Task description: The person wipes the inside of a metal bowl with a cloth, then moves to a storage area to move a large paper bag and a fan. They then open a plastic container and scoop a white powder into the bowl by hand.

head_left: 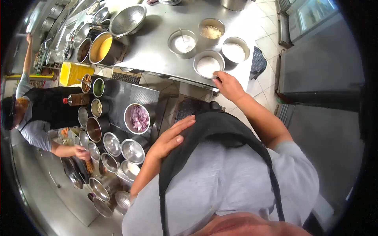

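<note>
My right hand [227, 84] has its thumb and fingers closed at the near rim of a round metal pot [195, 66] holding white granular stuff, perhaps salt or sugar. This pot stands on the steel table. Around it are a pot [245, 56] of similar white contents, a pot [170, 47] of white powder with a spoon in it, and a pot [201, 28] with pale beige flakes or pieces. Flat against the black apron [220, 122], my left hand [172, 137] rests with fingers stretched out and holds nothing.
On the steel table [161, 21] sit a big colander [128, 20] and a pot of yellow liquid [103, 49]. Left of me, a counter bears a bowl of chopped red onion [138, 119] and several metal bowls. A co-worker [43, 106] stands beyond. At right is a grey fridge [323, 63].
</note>
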